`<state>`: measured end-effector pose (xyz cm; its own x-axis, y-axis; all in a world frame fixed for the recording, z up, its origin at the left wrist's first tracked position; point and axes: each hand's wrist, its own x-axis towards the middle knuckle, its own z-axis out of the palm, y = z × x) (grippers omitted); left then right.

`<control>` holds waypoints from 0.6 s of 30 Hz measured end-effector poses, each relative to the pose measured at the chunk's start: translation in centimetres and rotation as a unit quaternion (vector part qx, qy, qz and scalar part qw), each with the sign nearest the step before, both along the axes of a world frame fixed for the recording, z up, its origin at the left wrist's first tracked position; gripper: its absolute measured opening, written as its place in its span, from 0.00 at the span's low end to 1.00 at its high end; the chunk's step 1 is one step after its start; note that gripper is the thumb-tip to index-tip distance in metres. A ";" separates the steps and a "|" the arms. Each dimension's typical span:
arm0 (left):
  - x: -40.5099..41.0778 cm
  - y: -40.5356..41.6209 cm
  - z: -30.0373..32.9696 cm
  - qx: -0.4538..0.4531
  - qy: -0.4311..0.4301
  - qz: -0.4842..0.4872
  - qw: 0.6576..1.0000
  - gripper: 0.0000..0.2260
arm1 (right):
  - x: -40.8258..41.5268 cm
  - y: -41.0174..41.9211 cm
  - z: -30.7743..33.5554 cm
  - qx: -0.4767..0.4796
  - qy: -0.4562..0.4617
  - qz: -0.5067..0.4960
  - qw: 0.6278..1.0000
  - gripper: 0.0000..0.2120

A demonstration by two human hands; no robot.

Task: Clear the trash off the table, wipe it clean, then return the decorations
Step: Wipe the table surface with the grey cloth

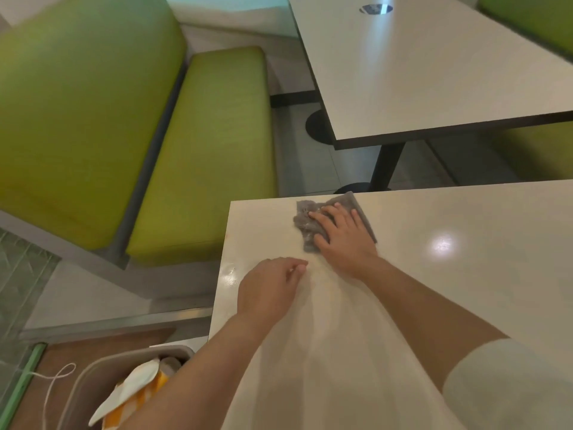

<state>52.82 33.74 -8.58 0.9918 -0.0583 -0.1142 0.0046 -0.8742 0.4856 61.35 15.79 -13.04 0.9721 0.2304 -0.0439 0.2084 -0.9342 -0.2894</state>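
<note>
A grey cloth lies crumpled near the far left corner of the white table. My right hand presses flat on the cloth with fingers spread. My left hand rests on the tabletop just in front of the cloth, its fingers loosely curled and holding nothing. A wet sheen shows on the table by the left edge.
A grey bin with white and orange-striped wrappers stands low at the left of the table. Green bench seats line the left side. A second white table stands beyond, with a round disc on it.
</note>
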 end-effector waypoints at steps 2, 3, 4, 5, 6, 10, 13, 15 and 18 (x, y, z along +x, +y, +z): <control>0.4 1.0 0.0 -0.151 0.044 0.060 0.986 0.10 | 0.2 -2.4 -0.2 -0.007 -0.007 -0.025 1.000 0.25; 0.7 1.7 0.0 -0.199 0.044 0.088 0.975 0.09 | 0.3 -3.9 -0.2 -0.013 -0.009 -0.056 0.998 0.24; 0.8 2.4 0.1 -0.223 0.035 0.115 0.967 0.09 | 0.2 -5.6 -0.2 -0.022 -0.013 -0.088 0.996 0.25; 1.0 3.5 0.0 -0.238 0.026 0.138 0.961 0.10 | 0.0 -7.2 -0.2 -0.033 -0.013 -0.120 0.992 0.25; 1.2 4.6 0.0 -0.247 0.018 0.158 0.956 0.11 | -0.4 -8.7 -0.2 -0.038 -0.009 -0.151 0.988 0.25; 1.7 9.0 -0.8 -0.201 -0.012 0.188 0.961 0.19 | -1.1 -8.1 -0.3 -0.041 0.003 -0.248 0.968 0.26; 1.6 10.3 -1.7 -0.096 0.024 0.188 0.977 0.18 | -1.5 -2.0 -0.3 -0.047 -0.009 -0.230 0.972 0.26; 1.6 10.4 -1.9 -0.088 0.087 0.193 0.973 0.18 | -1.7 2.6 -0.3 -0.040 -0.019 -0.170 0.984 0.25; 2.1 10.3 -1.8 -0.152 0.146 0.190 0.959 0.17 | -1.7 7.9 -0.2 -0.025 -0.012 -0.093 0.995 0.25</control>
<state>54.88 43.99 -10.33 0.8764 0.2261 -0.4251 0.4691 -0.6002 0.6478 59.65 23.70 -13.25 0.9987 0.0440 -0.0269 0.0363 -0.9703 -0.2390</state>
